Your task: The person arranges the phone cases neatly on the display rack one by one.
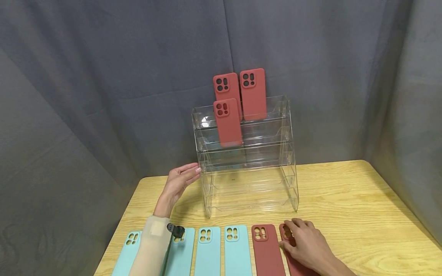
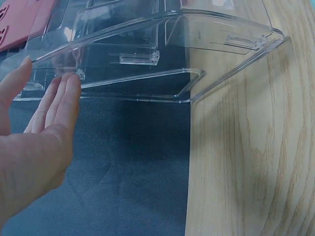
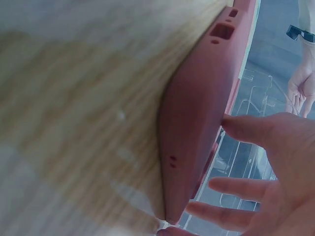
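Observation:
My left hand [image 1: 180, 180] is beside the clear acrylic rack [image 1: 252, 167], its straight fingers right at the rack's left side. In the left wrist view, fingertips [image 2: 73, 83] overlap the clear side panel. My right hand [image 1: 306, 242] is over the rightmost red phone case [image 1: 296, 267], which lies on the table. Its thumb is at the case's left edge and its fingers reach past the top end. From the right wrist view, the thumb [image 3: 246, 127] touches the red case, with the other fingers spread and nearly straight. The palm hides much of the case's upper right.
Another red case [image 1: 268, 251] lies left of my right hand. Several light-blue cases [image 1: 208, 253] continue the row leftward. Two red cases [image 1: 253, 96] stand in the rack's top tier, one [image 1: 229, 126] in the tier below. A grey curtain [image 1: 138, 76] hangs behind the wooden table [image 1: 331, 191].

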Available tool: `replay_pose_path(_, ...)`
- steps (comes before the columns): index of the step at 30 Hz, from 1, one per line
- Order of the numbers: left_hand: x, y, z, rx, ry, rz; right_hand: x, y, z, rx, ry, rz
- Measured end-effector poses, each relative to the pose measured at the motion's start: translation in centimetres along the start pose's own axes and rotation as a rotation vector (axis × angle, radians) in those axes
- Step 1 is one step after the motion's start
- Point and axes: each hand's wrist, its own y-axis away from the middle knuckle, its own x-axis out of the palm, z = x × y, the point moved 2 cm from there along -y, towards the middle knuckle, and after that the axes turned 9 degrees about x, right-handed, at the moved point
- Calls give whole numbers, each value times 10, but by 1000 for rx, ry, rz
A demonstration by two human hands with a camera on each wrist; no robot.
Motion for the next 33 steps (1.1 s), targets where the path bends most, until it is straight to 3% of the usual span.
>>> replay_pose_path(9,0,0,1,-2,2,-5,-2,-3,4,10,10,51)
replay_pose_path(24,0,-1,2,0,8,-7,-4,-8,12,16,28,54)
replay_pose_path(33,0,-1,3,-2,-9,-13,-24,-15,17,40,27,-20)
